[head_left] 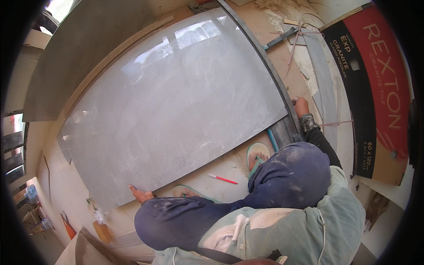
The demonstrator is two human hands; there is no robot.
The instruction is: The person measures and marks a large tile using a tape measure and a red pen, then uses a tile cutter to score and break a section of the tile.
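Note:
A large glossy grey tile [176, 101] lies flat in front of me, with window light reflected in its far part. My left hand [141, 194] rests at its near-left edge, fingers stretched out onto the surface. Along the tile's right edge runs a long dark metal bar [265, 57]. My right hand [302, 107] is closed at the outer side of this bar, near its close end; the fingertips are partly hidden. A red pen [223, 179] lies on the floor between my sandalled feet.
Another grey tile [84, 57] leans at the back left. On the right stands a red and black cardboard tile box [371, 92]. Pink straps [293, 51] and a grey tile strip [322, 75] lie beside it. An orange-handled tool [69, 229] is at the lower left.

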